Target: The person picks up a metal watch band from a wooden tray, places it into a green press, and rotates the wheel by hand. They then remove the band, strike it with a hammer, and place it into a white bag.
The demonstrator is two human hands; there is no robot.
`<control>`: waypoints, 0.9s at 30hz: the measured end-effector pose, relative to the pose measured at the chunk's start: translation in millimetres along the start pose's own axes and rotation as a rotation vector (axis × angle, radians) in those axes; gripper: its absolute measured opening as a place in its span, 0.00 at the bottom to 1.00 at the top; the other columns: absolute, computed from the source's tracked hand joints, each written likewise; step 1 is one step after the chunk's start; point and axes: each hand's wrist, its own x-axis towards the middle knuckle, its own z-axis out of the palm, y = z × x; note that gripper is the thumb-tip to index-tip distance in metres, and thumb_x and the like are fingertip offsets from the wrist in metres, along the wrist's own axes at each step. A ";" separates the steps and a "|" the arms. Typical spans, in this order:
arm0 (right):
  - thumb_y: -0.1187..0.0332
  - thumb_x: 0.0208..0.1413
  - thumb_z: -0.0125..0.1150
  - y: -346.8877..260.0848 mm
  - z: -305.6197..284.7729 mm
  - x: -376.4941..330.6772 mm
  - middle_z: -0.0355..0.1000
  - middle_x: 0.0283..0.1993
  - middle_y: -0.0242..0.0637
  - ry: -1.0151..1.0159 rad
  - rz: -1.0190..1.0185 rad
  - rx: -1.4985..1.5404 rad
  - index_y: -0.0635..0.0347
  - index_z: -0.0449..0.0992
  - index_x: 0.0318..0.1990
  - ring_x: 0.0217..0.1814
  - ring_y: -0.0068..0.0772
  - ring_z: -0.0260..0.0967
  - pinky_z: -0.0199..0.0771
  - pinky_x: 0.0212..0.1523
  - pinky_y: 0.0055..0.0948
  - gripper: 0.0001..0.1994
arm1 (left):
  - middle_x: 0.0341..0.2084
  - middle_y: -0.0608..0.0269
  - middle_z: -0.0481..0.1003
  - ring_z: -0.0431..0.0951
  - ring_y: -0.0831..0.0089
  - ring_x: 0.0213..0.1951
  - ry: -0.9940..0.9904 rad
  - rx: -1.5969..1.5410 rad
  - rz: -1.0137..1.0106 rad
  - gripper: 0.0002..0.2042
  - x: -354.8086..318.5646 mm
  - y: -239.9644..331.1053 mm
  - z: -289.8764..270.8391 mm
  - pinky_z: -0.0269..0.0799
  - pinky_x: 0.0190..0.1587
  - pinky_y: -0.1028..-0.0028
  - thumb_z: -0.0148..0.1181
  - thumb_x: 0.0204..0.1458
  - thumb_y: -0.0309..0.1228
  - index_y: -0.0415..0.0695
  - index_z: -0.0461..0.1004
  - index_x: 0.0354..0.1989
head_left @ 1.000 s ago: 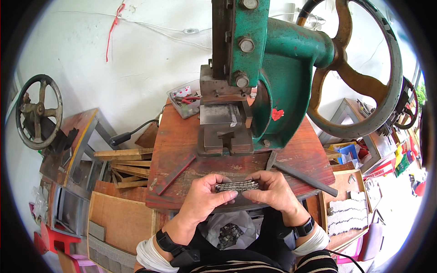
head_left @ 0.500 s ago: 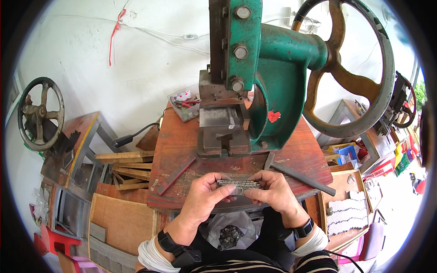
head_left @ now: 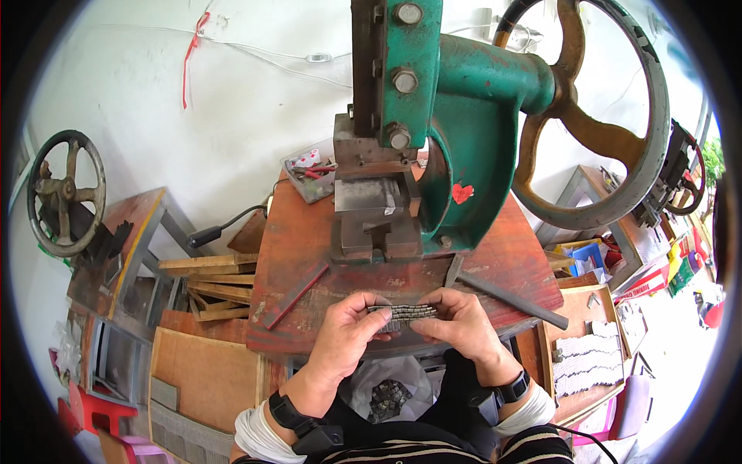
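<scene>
My left hand [head_left: 345,334] and my right hand [head_left: 457,325] together pinch a short horizontal row of small grey metal pieces [head_left: 402,314], one hand at each end. They hover over the front edge of a worn red bench top [head_left: 309,255]. Just beyond stands a green hand press [head_left: 456,131] with a dark steel die block [head_left: 375,224] at its foot and a big rusty handwheel [head_left: 603,124] on the right. Both wrists wear black bands.
A flat metal strip [head_left: 297,294] lies at my left, a dark rod [head_left: 514,299] at my right. A bag of small metal parts [head_left: 386,396] sits under the bench. Wooden slats [head_left: 209,282] and a second handwheel [head_left: 66,193] are left; stacked pieces [head_left: 587,363] lie right.
My hands have stayed over the bench front with the row of pieces, shifting only slightly. The view has tipped a little.
</scene>
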 end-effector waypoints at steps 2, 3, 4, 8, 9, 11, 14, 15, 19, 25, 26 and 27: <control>0.74 0.48 0.69 9.9 1.1 -3.8 0.75 0.30 0.28 0.023 0.018 -0.092 0.67 0.76 0.42 0.28 0.12 0.67 0.67 0.28 0.15 0.14 | 0.32 0.60 0.78 0.79 0.76 0.30 -0.001 0.010 -0.075 0.08 -6.1 -6.3 -2.5 0.74 0.33 0.79 0.56 0.57 0.25 0.36 0.72 0.43; 0.74 0.48 0.69 16.4 2.2 -8.5 0.75 0.30 0.28 0.023 0.043 -0.085 0.67 0.76 0.42 0.28 0.12 0.67 0.67 0.28 0.15 0.14 | 0.32 0.60 0.78 0.79 0.76 0.30 0.007 0.004 -0.098 0.08 -10.8 -10.6 -3.9 0.74 0.33 0.79 0.56 0.57 0.25 0.36 0.72 0.43; 0.73 0.48 0.69 23.2 3.2 -13.4 0.75 0.30 0.29 0.027 0.024 -0.110 0.67 0.76 0.42 0.28 0.13 0.68 0.68 0.29 0.16 0.14 | 0.31 0.60 0.78 0.79 0.77 0.30 -0.012 0.050 -0.095 0.07 -15.2 -14.4 -5.4 0.74 0.33 0.79 0.57 0.56 0.24 0.36 0.72 0.42; 0.74 0.47 0.70 62.8 4.1 -44.2 0.77 0.30 0.32 -0.102 -0.027 -0.296 0.65 0.77 0.43 0.29 0.14 0.69 0.71 0.31 0.19 0.15 | 0.29 0.62 0.78 0.77 0.80 0.30 -0.055 0.254 -0.166 0.06 -48.6 -58.8 -23.7 0.70 0.33 0.81 0.59 0.54 0.21 0.35 0.73 0.40; 0.74 0.45 0.71 70.6 5.1 -49.5 0.78 0.30 0.36 -0.118 0.026 -0.355 0.63 0.78 0.43 0.31 0.16 0.71 0.72 0.31 0.20 0.15 | 0.27 0.63 0.78 0.75 0.82 0.30 -0.051 0.312 -0.215 0.05 -54.1 -67.9 -27.3 0.68 0.33 0.82 0.60 0.52 0.20 0.34 0.74 0.37; 0.73 0.44 0.70 97.8 5.4 -57.3 0.78 0.32 0.42 -0.104 -0.050 -0.512 0.63 0.78 0.43 0.31 0.31 0.76 0.75 0.33 0.27 0.16 | 0.27 0.63 0.78 0.75 0.82 0.30 -0.042 0.349 -0.257 0.05 -55.5 -93.9 -33.6 0.69 0.34 0.81 0.61 0.52 0.21 0.34 0.75 0.36; 0.71 0.44 0.70 113.1 3.5 -58.5 0.77 0.33 0.45 -0.134 -0.077 -0.702 0.62 0.77 0.43 0.33 0.42 0.76 0.75 0.34 0.32 0.16 | 0.27 0.61 0.79 0.76 0.81 0.29 -0.008 0.409 -0.280 0.05 -50.7 -126.1 -41.0 0.70 0.33 0.80 0.62 0.51 0.21 0.35 0.76 0.35; 0.71 0.44 0.69 113.5 3.7 -59.2 0.76 0.33 0.45 -0.167 -0.046 -0.766 0.61 0.78 0.42 0.34 0.46 0.75 0.75 0.35 0.35 0.16 | 0.26 0.60 0.79 0.77 0.80 0.28 -0.018 0.635 -0.218 0.05 -50.4 -129.3 -40.8 0.71 0.32 0.79 0.62 0.51 0.21 0.36 0.76 0.35; 0.72 0.43 0.67 66.7 -18.6 -55.1 0.75 0.32 0.43 0.108 -0.511 -0.849 0.61 0.77 0.40 0.33 0.48 0.73 0.74 0.38 0.40 0.13 | 0.24 0.58 0.79 0.80 0.76 0.27 -0.058 0.828 -0.002 0.04 -53.0 -117.4 -32.6 0.72 0.30 0.78 0.61 0.51 0.22 0.37 0.76 0.35; 0.69 0.43 0.68 24.5 -103.4 0.9 0.71 0.43 0.45 0.605 -0.484 -1.304 0.61 0.78 0.45 0.47 0.52 0.66 0.67 0.50 0.44 0.18 | 0.29 0.60 0.78 0.78 0.71 0.33 0.121 0.804 0.472 0.04 -43.6 -30.4 -6.4 0.72 0.36 0.73 0.61 0.50 0.20 0.39 0.75 0.33; 0.69 0.43 0.68 28.0 -111.1 6.0 0.71 0.43 0.45 0.609 -0.503 -1.304 0.61 0.78 0.45 0.47 0.52 0.66 0.67 0.50 0.44 0.18 | 0.29 0.60 0.78 0.78 0.71 0.33 0.127 0.806 0.489 0.04 -34.2 -27.2 -8.5 0.72 0.36 0.73 0.61 0.50 0.20 0.39 0.75 0.33; 0.69 0.42 0.69 33.9 -116.8 9.5 0.71 0.42 0.45 0.537 -0.434 -1.291 0.60 0.78 0.45 0.47 0.52 0.66 0.68 0.49 0.44 0.19 | 0.29 0.60 0.77 0.77 0.67 0.35 0.200 0.974 0.630 0.04 -23.0 -29.9 -13.2 0.69 0.39 0.70 0.62 0.48 0.20 0.40 0.75 0.33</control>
